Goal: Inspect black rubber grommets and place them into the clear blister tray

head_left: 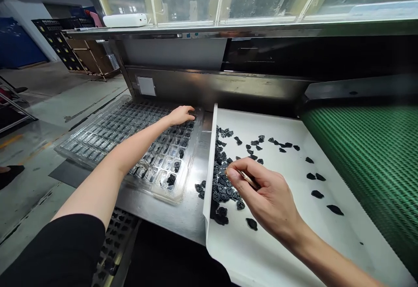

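Observation:
My left hand (181, 116) reaches over a clear plastic blister tray (183, 187), at its far right corner. Its thumb and fingers curl round a small black part (193, 113) at a pocket there. More black parts fill pockets down the tray's right column, while many pockets further left look clear. My right hand (264, 189) is closed on a slim, light-brown pen-like tool (247, 178), its tip partly hidden by the fingers. Beneath and left of that hand, a pile of black plastic parts (222, 187), several of them round and wheel-like, lies on a white sheet (277, 243).
To the right runs a green mesh conveyor belt (365, 147) beside the white sheet. The sheet's raised left edge (210, 160) separates most of the pile from the metal table (194, 217). A metal ledge (248, 30) crosses above, holding a white device (126, 20).

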### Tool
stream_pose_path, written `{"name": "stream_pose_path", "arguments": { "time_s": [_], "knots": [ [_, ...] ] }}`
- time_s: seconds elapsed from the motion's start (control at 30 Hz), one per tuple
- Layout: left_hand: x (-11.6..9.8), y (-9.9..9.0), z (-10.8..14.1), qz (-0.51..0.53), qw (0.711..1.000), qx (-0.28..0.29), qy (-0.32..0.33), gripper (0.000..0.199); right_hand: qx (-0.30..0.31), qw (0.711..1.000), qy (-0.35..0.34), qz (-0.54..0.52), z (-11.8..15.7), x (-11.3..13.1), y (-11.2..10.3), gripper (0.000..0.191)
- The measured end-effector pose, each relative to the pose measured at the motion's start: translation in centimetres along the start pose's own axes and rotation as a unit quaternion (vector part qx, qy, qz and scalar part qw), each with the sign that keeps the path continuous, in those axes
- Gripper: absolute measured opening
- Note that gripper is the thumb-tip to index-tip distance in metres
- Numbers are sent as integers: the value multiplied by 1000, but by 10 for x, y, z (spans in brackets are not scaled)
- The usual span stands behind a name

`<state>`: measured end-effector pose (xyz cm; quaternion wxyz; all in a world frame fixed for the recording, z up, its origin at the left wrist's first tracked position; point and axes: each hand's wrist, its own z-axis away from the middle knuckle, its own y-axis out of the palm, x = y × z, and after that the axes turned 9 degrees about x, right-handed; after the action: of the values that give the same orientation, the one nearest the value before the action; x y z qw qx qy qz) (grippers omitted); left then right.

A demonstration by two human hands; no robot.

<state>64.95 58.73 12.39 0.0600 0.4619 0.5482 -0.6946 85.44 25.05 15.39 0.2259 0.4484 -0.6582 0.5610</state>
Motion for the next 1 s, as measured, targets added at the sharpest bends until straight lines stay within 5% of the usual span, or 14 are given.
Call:
{"name": "stream_pose_path", "arguments": {
  "time_s": [0.13, 0.27, 0.37, 0.5, 0.6, 0.83, 1.0],
  "knots": [
    [-17, -5, 24, 86, 996, -9, 4, 46, 2, 1000, -4, -13, 1, 3, -1, 27],
    [-59, 9, 80, 196, 980, 25, 26, 60, -11, 999, -10, -29, 0, 5, -2, 24],
    [-101, 38, 129, 365, 922, 119, 59, 52, -51, 998, -8, -36, -1, 5, -1, 16],
    [-138, 77, 171, 457, 857, 227, 68, 51, -93, 992, -4, -84, -4, 3, 1, 16],
    [-147, 94, 179, 490, 837, 231, 79, 53, -102, 986, -22, -127, -6, 1, 2, 14],
    [-149, 103, 182, 440, 882, 146, 83, 63, -87, 993, -73, -42, -2, 1, 4, 14],
    [-143, 103, 182, 496, 852, 145, 81, 63, -121, 982, -145, 2, -2, 2, 0, 9]
  ]
}}
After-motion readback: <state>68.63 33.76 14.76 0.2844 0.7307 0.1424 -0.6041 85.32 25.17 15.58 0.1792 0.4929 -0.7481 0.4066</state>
